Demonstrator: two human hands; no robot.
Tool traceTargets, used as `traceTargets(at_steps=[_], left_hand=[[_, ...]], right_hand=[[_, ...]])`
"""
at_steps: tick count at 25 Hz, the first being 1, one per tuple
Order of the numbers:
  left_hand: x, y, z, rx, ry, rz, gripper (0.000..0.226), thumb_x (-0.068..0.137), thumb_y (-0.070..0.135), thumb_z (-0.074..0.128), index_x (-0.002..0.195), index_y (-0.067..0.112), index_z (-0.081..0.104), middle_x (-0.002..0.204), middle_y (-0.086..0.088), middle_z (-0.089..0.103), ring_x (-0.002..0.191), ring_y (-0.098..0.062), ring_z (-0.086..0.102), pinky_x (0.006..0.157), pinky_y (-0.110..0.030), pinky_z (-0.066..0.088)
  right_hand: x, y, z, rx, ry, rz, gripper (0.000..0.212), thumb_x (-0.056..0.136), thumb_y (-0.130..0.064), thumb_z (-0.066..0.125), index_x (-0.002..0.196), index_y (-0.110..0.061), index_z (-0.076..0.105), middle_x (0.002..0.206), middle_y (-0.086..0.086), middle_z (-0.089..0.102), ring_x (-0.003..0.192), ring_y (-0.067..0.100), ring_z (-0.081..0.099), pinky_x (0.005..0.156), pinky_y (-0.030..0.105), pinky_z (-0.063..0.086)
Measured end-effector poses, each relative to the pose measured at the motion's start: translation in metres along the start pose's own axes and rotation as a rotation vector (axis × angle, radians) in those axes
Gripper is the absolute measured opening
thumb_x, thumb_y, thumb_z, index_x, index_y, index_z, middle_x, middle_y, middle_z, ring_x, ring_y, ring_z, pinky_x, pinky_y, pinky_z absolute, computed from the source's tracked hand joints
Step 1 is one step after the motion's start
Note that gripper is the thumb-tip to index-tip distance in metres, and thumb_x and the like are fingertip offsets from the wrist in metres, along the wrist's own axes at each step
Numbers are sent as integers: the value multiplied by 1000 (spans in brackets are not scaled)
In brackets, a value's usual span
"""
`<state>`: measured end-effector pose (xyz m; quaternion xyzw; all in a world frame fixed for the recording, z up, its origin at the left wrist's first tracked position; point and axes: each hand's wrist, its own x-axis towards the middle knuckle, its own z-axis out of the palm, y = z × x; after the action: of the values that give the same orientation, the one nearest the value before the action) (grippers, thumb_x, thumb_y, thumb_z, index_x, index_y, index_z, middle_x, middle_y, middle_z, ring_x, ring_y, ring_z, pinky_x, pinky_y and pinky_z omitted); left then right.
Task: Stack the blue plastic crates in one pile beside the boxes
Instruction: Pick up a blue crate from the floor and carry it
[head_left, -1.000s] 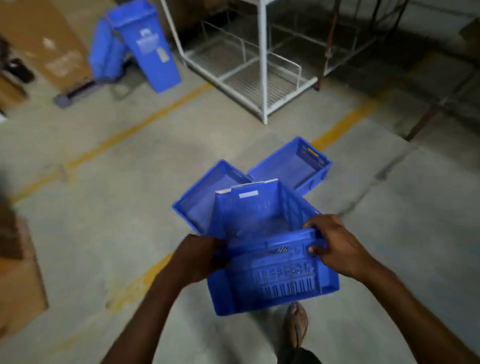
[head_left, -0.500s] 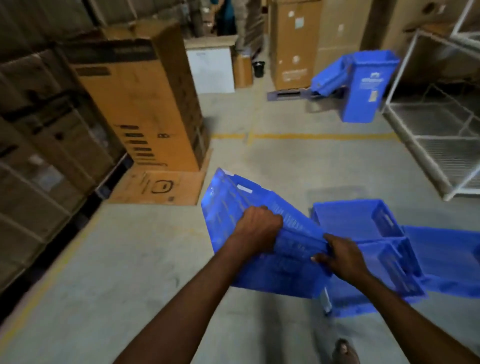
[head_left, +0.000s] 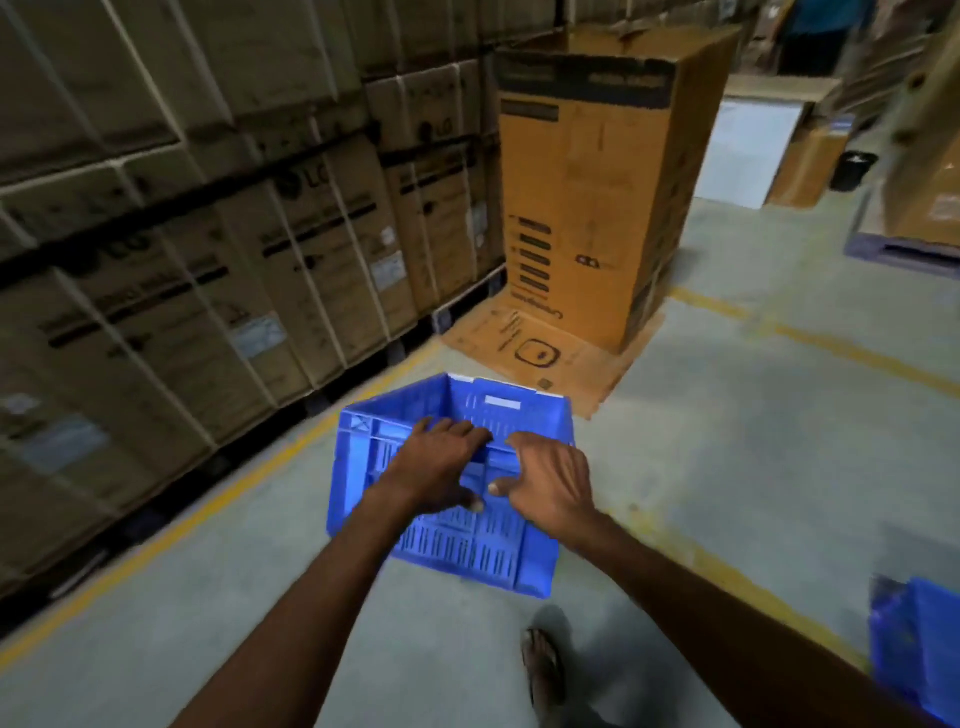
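A blue slotted plastic crate (head_left: 462, 540) hangs above the grey floor in front of me, its open side facing up and away. My left hand (head_left: 434, 470) and my right hand (head_left: 548, 483) sit side by side on its near rim, fingers curled over the edge and gripping it. The crate is close to the wall of strapped cardboard boxes (head_left: 208, 234) on the left. Part of another blue crate (head_left: 919, 649) shows at the right edge.
A tall brown carton (head_left: 597, 182) stands ahead on a flattened cardboard sheet (head_left: 519, 353). Yellow floor lines (head_left: 171, 525) run beside the box wall and across the right. My sandalled foot (head_left: 543, 670) is below the crate. More cartons and a pallet (head_left: 904, 249) lie at the far right.
I have turned left toward the box wall, carrying the crate away from the other crates. My hands have moved together on its near rim, and the crate now sits more level.
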<state>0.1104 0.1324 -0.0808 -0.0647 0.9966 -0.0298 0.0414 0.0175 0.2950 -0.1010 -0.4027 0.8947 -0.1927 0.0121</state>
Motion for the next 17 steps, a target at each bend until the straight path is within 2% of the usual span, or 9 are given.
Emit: traceTargets(at_steps=[3, 6, 8, 9, 11, 12, 13, 15, 17], left_hand=[[5, -73, 22, -121, -34, -126, 68, 60, 50, 83, 115, 25, 52, 116, 4, 62, 115, -22, 55, 88, -39, 39], [-9, -158, 33, -310, -36, -243, 58, 67, 48, 82, 111, 21, 54, 108, 1, 61, 106, -22, 56, 84, -38, 44], [-25, -200, 33, -425, 7, -289, 57, 71, 46, 83, 113, 18, 56, 105, 3, 58, 97, -15, 53, 80, -34, 44], [-33, -216, 31, -457, 8, -296, 54, 72, 44, 83, 112, 18, 56, 103, 4, 56, 94, -12, 51, 79, -32, 43], [-53, -254, 30, -485, 3, -355, 50, 73, 42, 84, 109, 22, 56, 100, 8, 56, 93, -10, 51, 80, -32, 46], [-63, -276, 33, -498, 0, -400, 50, 72, 43, 84, 109, 24, 57, 99, 10, 57, 94, -9, 53, 81, -33, 47], [-72, -300, 37, -527, -12, -459, 50, 71, 49, 84, 108, 26, 58, 99, 12, 58, 94, -9, 55, 81, -33, 48], [-79, -345, 50, -660, -72, -559, 52, 69, 71, 75, 103, 35, 60, 96, 17, 61, 91, -8, 60, 80, -33, 49], [-68, -379, 67, -730, -256, -582, 59, 68, 85, 61, 97, 33, 64, 92, 14, 65, 87, -11, 62, 78, -34, 50]], right_hand=[[84, -39, 19, -31, -238, -288, 47, 75, -45, 76, 115, -24, 60, 115, 1, 69, 108, 26, 64, 85, 36, 51], [179, -47, 26, 49, -722, -479, 70, 59, -36, 89, 121, -30, 57, 118, -10, 61, 109, 14, 57, 91, 34, 48], [234, -50, 51, -68, -751, -561, 78, 51, -35, 90, 120, -35, 55, 117, -12, 59, 109, 12, 52, 91, 33, 47], [256, -56, 68, -106, -725, -580, 73, 50, -40, 88, 115, -36, 55, 113, -13, 61, 106, 14, 54, 89, 36, 49], [290, -81, 107, -92, -725, -600, 49, 58, -40, 82, 98, -30, 55, 95, -11, 63, 94, 19, 60, 79, 41, 52], [302, -99, 124, -49, -765, -600, 34, 66, -30, 79, 90, -26, 54, 88, -11, 61, 89, 18, 60, 75, 39, 51], [314, -118, 145, 4, -799, -608, 26, 74, -16, 73, 84, -27, 52, 83, -13, 58, 85, 13, 60, 74, 37, 49], [333, -162, 184, 96, -846, -590, 40, 80, -2, 60, 85, -40, 50, 86, -21, 53, 85, 5, 61, 81, 34, 50], [345, -203, 227, 125, -882, -593, 39, 83, -9, 63, 99, -43, 52, 97, -21, 56, 101, 10, 61, 91, 34, 49]])
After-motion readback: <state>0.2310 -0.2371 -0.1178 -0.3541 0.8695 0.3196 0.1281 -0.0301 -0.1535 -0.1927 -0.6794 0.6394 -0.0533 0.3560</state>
